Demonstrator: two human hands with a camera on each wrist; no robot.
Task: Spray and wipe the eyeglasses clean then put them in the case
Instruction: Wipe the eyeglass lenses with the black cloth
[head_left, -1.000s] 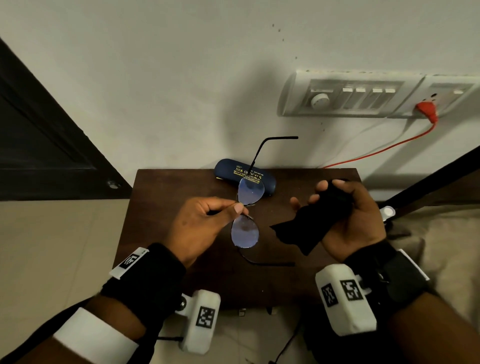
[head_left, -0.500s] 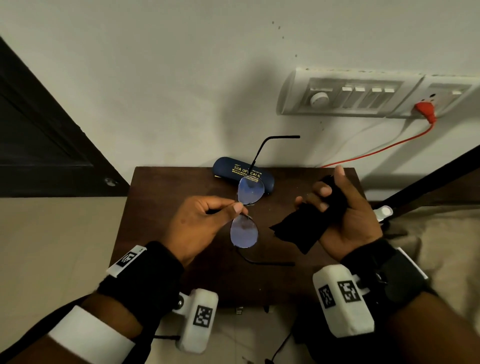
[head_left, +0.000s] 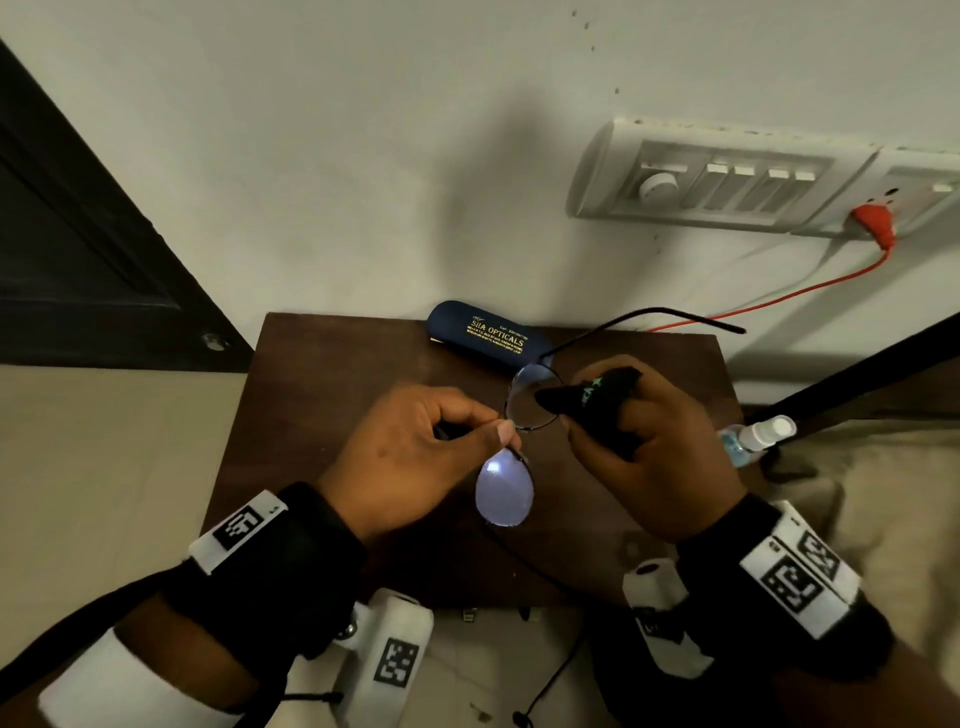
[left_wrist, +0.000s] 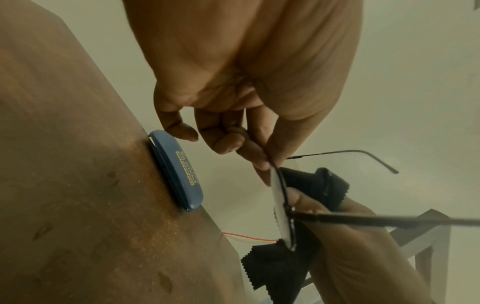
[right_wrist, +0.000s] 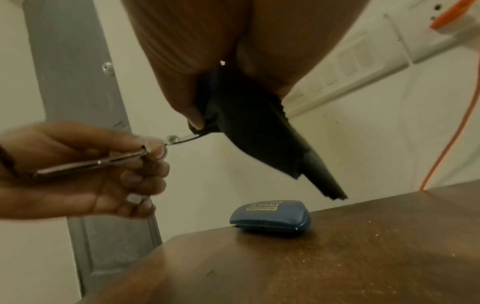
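The near half of the tabletop (head_left: 311, 467) lies bare under the hands. At its far edge the closed case (head_left: 483, 338) lies against the wall. A spray bottle (head_left: 753, 439) stands just off the right edge.

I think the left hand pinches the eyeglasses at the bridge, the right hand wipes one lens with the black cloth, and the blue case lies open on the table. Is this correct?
Not quite: the blue case lies closed on the table, as the right wrist view shows. The rest holds: the left hand pinches the eyeglasses at the bridge, and the right hand wipes one lens with the black cloth.
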